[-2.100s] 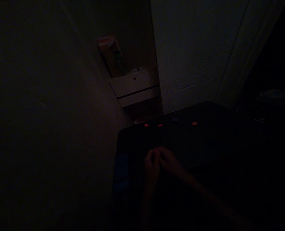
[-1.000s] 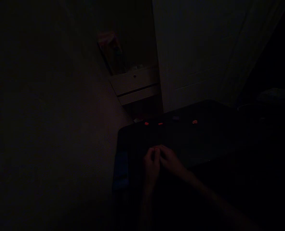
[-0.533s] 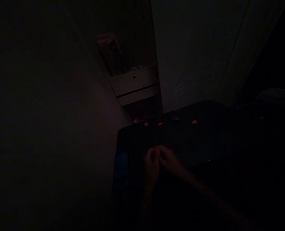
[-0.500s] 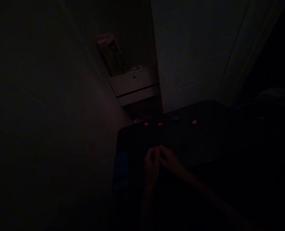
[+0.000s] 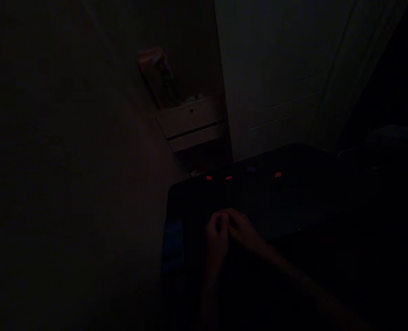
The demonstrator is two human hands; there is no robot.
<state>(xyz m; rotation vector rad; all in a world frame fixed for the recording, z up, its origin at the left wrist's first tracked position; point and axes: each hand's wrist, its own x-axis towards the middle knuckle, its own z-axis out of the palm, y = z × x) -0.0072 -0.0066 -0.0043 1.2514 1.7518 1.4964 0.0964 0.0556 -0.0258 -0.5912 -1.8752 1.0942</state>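
The scene is very dark. My left hand and my right hand meet over the dark table, fingertips pinched together. Whatever lies between the fingers is too small and dim to name; only a faint reddish tint shows at the tips. Beyond the hands, toward the table's far edge, lie a small red-orange piece, a thin red-orange bar-like piece and a rounder red-orange piece. Between the last two sits a dim purple piece.
A flat bluish rectangular object lies at the table's left edge. Behind the table stand a drawer unit with a bag-like package on it, and a pale panelled door. A wall rises on the left.
The picture has become slightly darker. Both hands stay pinched together in nearly the same place, and the reddish spot at the fingertips shows less. The pieces on the table have not moved.
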